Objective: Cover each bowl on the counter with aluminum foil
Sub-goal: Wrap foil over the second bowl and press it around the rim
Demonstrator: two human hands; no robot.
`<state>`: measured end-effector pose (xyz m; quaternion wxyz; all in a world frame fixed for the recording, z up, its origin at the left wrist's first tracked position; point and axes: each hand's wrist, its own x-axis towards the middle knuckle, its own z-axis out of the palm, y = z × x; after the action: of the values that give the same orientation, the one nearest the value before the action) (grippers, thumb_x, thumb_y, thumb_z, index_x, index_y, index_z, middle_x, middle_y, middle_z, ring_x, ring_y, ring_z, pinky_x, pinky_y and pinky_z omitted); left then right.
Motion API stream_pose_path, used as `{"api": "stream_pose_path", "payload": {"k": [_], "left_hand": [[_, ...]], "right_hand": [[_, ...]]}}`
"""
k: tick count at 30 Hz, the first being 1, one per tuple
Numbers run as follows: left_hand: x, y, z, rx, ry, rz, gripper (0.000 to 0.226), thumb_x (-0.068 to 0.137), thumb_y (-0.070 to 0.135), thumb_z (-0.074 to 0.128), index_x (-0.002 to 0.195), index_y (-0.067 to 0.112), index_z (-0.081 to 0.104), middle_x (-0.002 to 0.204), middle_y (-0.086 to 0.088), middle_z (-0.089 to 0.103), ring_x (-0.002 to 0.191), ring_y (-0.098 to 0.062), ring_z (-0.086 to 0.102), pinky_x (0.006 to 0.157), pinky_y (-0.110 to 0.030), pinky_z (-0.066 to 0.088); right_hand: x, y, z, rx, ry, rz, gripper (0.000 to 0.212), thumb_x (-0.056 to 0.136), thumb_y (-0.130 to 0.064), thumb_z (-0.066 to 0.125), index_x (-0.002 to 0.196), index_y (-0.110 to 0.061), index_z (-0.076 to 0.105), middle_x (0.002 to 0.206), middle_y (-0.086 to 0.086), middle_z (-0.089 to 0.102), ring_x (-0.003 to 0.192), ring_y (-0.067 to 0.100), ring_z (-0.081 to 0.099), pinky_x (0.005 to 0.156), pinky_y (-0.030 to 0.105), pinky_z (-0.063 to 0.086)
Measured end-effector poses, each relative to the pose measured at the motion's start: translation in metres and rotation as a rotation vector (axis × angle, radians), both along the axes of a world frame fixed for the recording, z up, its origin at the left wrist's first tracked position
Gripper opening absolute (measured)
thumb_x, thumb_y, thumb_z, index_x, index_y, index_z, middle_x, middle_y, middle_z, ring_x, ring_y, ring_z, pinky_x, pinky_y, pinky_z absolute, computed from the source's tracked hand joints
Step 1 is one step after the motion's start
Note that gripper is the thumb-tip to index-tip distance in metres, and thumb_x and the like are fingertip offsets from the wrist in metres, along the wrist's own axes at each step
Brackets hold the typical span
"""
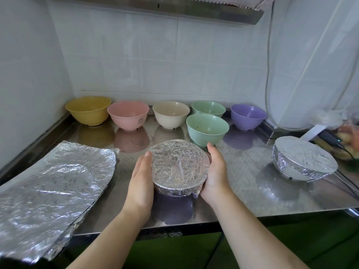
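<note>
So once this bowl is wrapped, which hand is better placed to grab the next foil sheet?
Probably the left hand: the stack of foil sheets lies just beside it on the counter's left, while the right hand would have to cross over the wrapped bowl.

foil sheets [52,183] left, bowls [171,116] behind
</note>
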<state>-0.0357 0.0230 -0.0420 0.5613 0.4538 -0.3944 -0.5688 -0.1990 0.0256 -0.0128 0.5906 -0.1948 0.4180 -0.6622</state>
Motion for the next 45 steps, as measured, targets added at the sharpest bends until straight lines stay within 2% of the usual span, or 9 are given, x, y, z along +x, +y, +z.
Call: {"api": "stream_pose_path", "payload": {"k": [8,14,18,22,27,31,38,42,45], "left_hand": [[0.015,0.003,0.004,-0.018,-0.078,0.02,0.051,0.093,0.069,0.051,0.129,0.039,0.069,0.128,0.017,0.071,0.128,-0.009,0.062,0.118,-0.047,0.038],[0.004,0.009,0.03,-0.079,-0.119,0.1,0.045,0.098,0.053,0.049,0.136,0.037,0.065,0.134,0.023,0.065,0.132,-0.002,0.054,0.121,-0.04,0.036],[-0.004,0.011,0.033,-0.092,-0.203,0.101,0.041,0.111,0.034,0.037,0.145,0.031,0.058,0.136,0.025,0.059,0.125,0.006,0.051,0.102,-0.012,0.032],[-0.002,0.009,0.032,-0.073,-0.214,0.108,0.04,0.11,0.036,0.037,0.143,0.033,0.06,0.14,0.021,0.059,0.133,-0.001,0.049,0.108,-0.024,0.032],[0.005,0.004,0.028,-0.043,-0.152,0.106,0.034,0.103,0.046,0.049,0.133,0.04,0.064,0.131,0.026,0.063,0.131,-0.002,0.054,0.118,-0.036,0.038],[-0.005,0.008,0.032,-0.066,-0.23,0.118,0.037,0.11,0.033,0.041,0.142,0.033,0.058,0.132,0.024,0.059,0.128,-0.001,0.049,0.106,-0.023,0.032],[-0.012,0.011,0.031,-0.077,-0.276,0.206,0.043,0.11,0.032,0.036,0.146,0.028,0.058,0.142,0.017,0.058,0.132,-0.002,0.048,0.106,-0.024,0.031],[-0.007,0.012,0.031,-0.11,-0.309,0.199,0.037,0.106,0.043,0.047,0.14,0.032,0.059,0.126,0.025,0.06,0.128,-0.005,0.051,0.103,-0.023,0.034],[-0.008,0.02,0.027,-0.196,-0.475,0.143,0.065,0.096,0.063,0.056,0.15,0.027,0.05,0.146,0.014,0.055,0.139,-0.008,0.047,0.117,-0.033,0.036]], "right_hand": [[-0.017,-0.003,0.001,-0.006,0.231,-0.029,0.054,0.109,-0.041,0.044,0.115,0.003,0.074,0.104,0.018,0.079,0.089,0.026,0.075,0.082,0.036,0.056],[-0.02,-0.017,-0.001,-0.029,0.274,0.031,0.051,0.111,-0.039,0.04,0.127,-0.003,0.073,0.124,0.017,0.076,0.122,0.035,0.069,0.11,0.048,0.051],[-0.02,-0.018,-0.005,-0.036,0.311,0.107,0.051,0.113,-0.039,0.037,0.125,-0.006,0.074,0.123,0.015,0.077,0.119,0.032,0.071,0.114,0.052,0.048],[-0.024,-0.019,-0.003,0.011,0.358,0.12,0.05,0.112,-0.042,0.041,0.112,-0.005,0.076,0.113,0.018,0.079,0.106,0.031,0.074,0.11,0.051,0.05],[-0.035,-0.029,0.015,-0.051,0.432,0.155,0.06,0.109,-0.048,0.039,0.129,-0.001,0.071,0.128,0.015,0.074,0.125,0.03,0.068,0.115,0.045,0.047],[-0.029,-0.039,0.018,-0.047,0.502,0.24,0.064,0.111,-0.052,0.033,0.129,-0.006,0.074,0.129,0.015,0.074,0.128,0.03,0.067,0.117,0.048,0.045],[-0.024,-0.034,0.013,0.027,0.343,0.175,0.064,0.109,-0.05,0.038,0.127,0.0,0.073,0.123,0.024,0.074,0.124,0.041,0.067,0.112,0.05,0.05],[-0.018,-0.016,0.01,0.031,0.167,-0.141,0.058,0.107,-0.047,0.044,0.123,0.0,0.073,0.121,0.019,0.076,0.123,0.039,0.068,0.112,0.049,0.049],[-0.005,0.009,0.008,-0.025,0.069,-0.279,0.05,0.108,-0.042,0.044,0.119,-0.003,0.074,0.117,0.014,0.078,0.115,0.031,0.073,0.106,0.044,0.054]]}}
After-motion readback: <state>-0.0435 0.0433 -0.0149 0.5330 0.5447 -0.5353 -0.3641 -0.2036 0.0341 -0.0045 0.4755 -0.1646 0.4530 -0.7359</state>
